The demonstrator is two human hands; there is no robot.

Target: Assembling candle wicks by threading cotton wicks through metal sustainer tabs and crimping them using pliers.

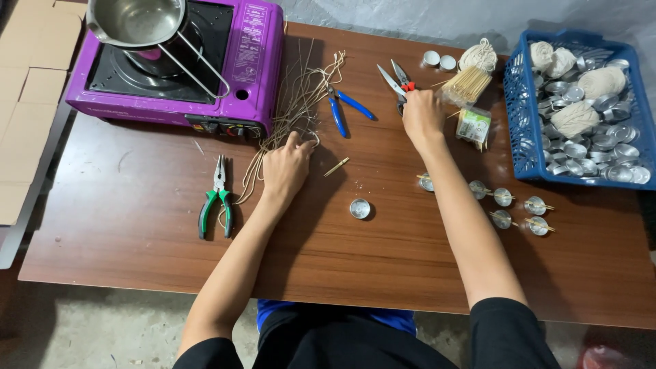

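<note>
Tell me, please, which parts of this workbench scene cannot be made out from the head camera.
- Scissors handles: covered by the right hand, head view; grip unclear.
- Left hand fingertips: curled into the waxed strings, so any pinch is hidden.
- Saucepan: cut by the top edge.
- Blue basket: right side cut by the frame edge.
- Small packet: print too small.

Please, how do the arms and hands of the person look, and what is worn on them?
Both arms are bare from short black sleeves down. The left hand and right hand wear no gloves; no rings, watch or bracelets are visible.
</note>
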